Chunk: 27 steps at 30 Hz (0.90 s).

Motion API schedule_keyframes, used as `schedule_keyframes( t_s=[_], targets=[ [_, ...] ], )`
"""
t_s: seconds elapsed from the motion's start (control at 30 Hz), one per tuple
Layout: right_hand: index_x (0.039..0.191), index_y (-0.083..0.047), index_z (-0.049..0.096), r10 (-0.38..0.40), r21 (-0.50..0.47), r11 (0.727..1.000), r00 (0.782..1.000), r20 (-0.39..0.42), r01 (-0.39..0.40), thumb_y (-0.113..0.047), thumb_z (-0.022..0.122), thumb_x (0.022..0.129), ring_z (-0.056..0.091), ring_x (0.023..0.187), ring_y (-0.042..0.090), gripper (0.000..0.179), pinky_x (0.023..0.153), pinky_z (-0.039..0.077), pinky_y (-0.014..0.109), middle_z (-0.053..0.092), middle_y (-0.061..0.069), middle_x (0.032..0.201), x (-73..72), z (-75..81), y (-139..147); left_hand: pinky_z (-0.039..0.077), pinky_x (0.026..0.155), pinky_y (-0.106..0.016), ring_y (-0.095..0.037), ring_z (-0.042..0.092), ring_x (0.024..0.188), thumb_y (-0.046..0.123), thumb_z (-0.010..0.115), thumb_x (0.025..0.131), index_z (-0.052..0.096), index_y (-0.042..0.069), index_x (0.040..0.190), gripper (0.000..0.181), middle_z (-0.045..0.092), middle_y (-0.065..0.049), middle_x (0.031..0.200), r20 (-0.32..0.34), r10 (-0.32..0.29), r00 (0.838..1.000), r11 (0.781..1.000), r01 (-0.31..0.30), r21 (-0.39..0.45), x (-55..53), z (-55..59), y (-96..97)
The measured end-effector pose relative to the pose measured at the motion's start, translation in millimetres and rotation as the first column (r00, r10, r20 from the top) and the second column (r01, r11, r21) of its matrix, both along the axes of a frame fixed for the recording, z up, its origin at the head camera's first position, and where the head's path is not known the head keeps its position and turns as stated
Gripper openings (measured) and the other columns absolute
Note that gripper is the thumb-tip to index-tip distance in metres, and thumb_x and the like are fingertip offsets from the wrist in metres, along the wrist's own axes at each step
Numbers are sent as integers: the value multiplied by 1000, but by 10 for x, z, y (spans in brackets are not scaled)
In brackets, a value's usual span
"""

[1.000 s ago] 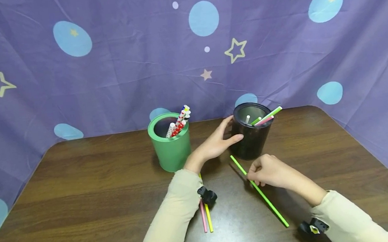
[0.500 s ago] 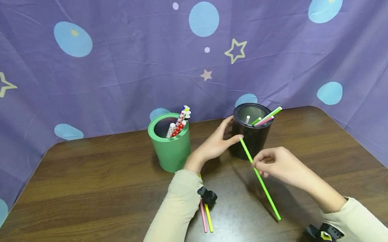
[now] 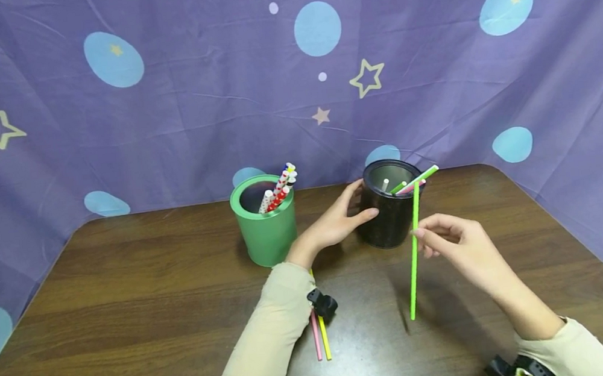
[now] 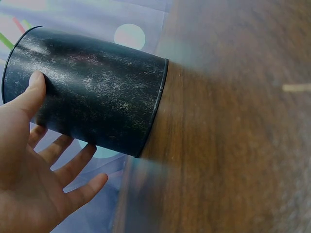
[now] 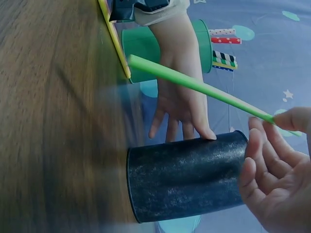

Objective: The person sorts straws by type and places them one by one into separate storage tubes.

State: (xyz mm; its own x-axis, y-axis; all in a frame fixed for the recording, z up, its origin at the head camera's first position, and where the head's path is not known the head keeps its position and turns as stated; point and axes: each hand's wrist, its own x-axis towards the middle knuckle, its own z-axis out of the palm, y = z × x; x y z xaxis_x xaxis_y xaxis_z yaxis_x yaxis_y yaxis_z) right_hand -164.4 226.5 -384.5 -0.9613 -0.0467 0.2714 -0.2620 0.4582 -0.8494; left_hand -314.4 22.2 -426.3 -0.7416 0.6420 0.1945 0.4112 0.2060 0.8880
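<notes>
In the head view my right hand [image 3: 454, 246] pinches a long bright green straw [image 3: 415, 262] between thumb and fingers. It hangs nearly upright above the table, its upper end in front of the black can's rim. My left hand [image 3: 334, 218] holds the side of the black can [image 3: 392, 218], thumb on the front and fingers round the left side. The left wrist view shows that thumb on the can's wall [image 4: 97, 92], the little finger off it. Green, pink and white straws [image 3: 415, 184] stand inside the can.
A green can [image 3: 268, 239] with several patterned straws [image 3: 280, 193] stands left of the black one. A pink straw [image 3: 316, 338] and a yellow straw [image 3: 324, 337] lie on the wooden table [image 3: 155, 311], partly under the left forearm. A purple curtain [image 3: 189, 102] hangs behind.
My right hand has raised the green straw off the table, moved it up and right, and turned it from slanted to nearly upright. My left hand stays on the black can.
</notes>
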Motion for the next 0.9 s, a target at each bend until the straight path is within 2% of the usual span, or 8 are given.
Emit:
schedule_keyframes(
  t_s=[0.17, 0.3, 0.43, 0.57, 0.67, 0.73, 0.83, 0.9],
  targets=[
    [98, 3, 67, -57, -96, 994, 997, -57, 52, -7, 62, 97, 62, 64, 8, 11, 63, 54, 20, 64, -1, 69, 15, 24, 56, 30, 115, -35, -24, 36, 140, 17, 64, 98, 23, 7, 155, 71, 37, -15, 152, 1, -10, 1000, 1000, 10, 16, -8, -9, 7],
    [93, -1, 69, -106, -200, 976, 989, -99, 84, -6, 63, 97, 61, 62, 7, 9, 61, 52, 18, 65, -1, 67, 13, 75, 95, 31, 115, -36, -26, 37, 139, 16, 63, 98, 22, 7, 155, 71, 36, -16, 152, 11, -14, 1000, 1000, 14, 25, -11, -14, 9],
    [91, 0, 70, -175, -333, 936, 971, -165, 112, -3, 62, 97, 61, 60, 8, 10, 60, 50, 17, 67, 2, 68, 3, 141, 119, 32, 115, -38, -27, 38, 139, 15, 63, 98, 21, 7, 156, 71, 36, -16, 153, 23, -14, 1000, 1000, 13, 29, -11, -19, 9],
    [89, 2, 70, -242, -463, 878, 945, -220, 117, 2, 61, 95, 62, 59, 9, 10, 58, 51, 17, 68, 4, 68, -9, 208, 125, 32, 115, -39, -28, 38, 139, 15, 63, 98, 21, 7, 156, 71, 36, -16, 153, 30, -19, 999, 999, 18, 32, -9, -21, 10],
    [90, 5, 70, -284, -579, 810, 927, -245, 95, 4, 61, 95, 62, 58, 12, 10, 58, 52, 18, 69, 6, 68, -24, 256, 125, 32, 115, -40, -28, 38, 139, 14, 63, 98, 21, 6, 156, 71, 36, -16, 153, 30, -20, 999, 999, 19, 36, -10, -20, 13],
    [91, 9, 69, -309, -663, 746, 911, -272, 55, 5, 62, 94, 62, 57, 14, 9, 58, 52, 20, 68, 10, 68, -42, 281, 128, 31, 115, -41, -28, 38, 139, 14, 63, 98, 21, 6, 156, 71, 36, -16, 152, 29, -20, 999, 999, 19, 37, -9, -19, 13],
    [93, 15, 67, -351, -771, 636, 881, -316, -24, 7, 63, 92, 61, 55, 17, 9, 57, 53, 22, 68, 14, 68, -82, 306, 130, 31, 116, -41, -28, 38, 139, 14, 63, 98, 21, 6, 156, 71, 36, -16, 152, 29, -19, 999, 999, 18, 37, -8, -16, 13],
    [93, 16, 66, -386, -813, 580, 860, -334, -55, 8, 65, 91, 61, 55, 18, 8, 57, 52, 23, 68, 15, 70, -110, 321, 129, 31, 116, -41, -28, 38, 139, 15, 63, 98, 21, 6, 156, 71, 36, -16, 152, 30, -18, 999, 999, 17, 33, -7, -15, 13]
  ],
)
